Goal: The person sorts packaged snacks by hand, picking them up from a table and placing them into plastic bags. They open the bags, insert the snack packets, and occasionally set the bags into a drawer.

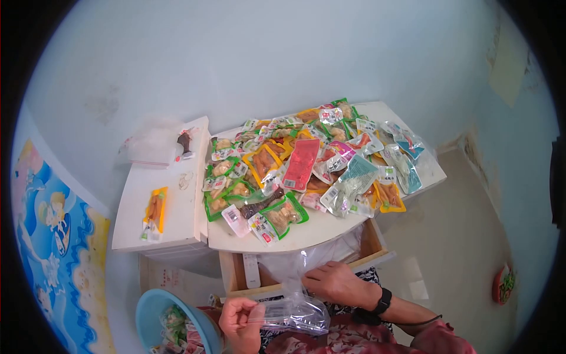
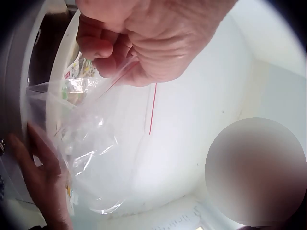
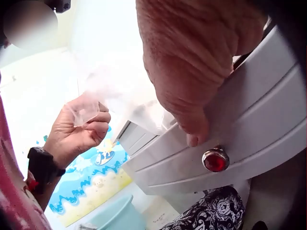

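My left hand pinches clear bag; right hand on drawer edge, grip unclear. Packet labels unreadable, pile near surface edge.

From my end I can't see most of the right hand's fingers: in its own wrist view the drawer front hides them, and the top edge crops the hand. The left hand is likewise cropped at the top of its view. I can't trace where the clear plastic ends. The worktop covers the back of the drawer. Lower packets lie buried under others, their small print unreadable to me. The bottom edge cuts the blue tub. A round blur masks part of both wrist views.
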{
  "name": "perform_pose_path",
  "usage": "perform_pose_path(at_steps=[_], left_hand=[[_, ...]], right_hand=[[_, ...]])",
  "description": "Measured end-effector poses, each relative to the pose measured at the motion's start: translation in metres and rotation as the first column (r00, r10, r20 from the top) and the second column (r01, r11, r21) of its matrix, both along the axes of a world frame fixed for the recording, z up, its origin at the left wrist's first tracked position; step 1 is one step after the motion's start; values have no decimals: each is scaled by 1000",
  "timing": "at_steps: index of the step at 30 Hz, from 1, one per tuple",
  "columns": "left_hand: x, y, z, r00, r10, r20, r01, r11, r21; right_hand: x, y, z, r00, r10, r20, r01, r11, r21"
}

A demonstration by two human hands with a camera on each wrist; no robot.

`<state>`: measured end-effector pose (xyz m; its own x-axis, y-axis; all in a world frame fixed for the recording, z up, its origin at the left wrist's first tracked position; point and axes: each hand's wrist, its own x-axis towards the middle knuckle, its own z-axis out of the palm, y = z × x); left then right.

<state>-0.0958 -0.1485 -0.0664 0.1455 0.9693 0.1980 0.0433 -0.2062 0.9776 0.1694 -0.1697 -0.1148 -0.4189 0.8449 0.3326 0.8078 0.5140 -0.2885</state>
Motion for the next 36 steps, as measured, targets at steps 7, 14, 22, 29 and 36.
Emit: perform_pose_path(at_steps=[7,14,22,29,36], left_hand=[[14,0,6,989,126,82,-126,992,-16],[27,15,24,953,297,58,-301,949,91],[61,7,44,971,193,-140,-108,880,462],[50,7,30,855,318,-410,-13,803,596],[27,-1,21,865,309,-396,-75,859,507]], right_hand=[[2,11,3,997,-53,-49,53,999,1],[-12,-20,104,743,-59,-667,195,972,132],[-51,6,96,897,-233,-375,330,918,219],[-26,20,85,647,-211,-733,495,847,194],[-31,18,64,535,-197,-822,441,894,73]])
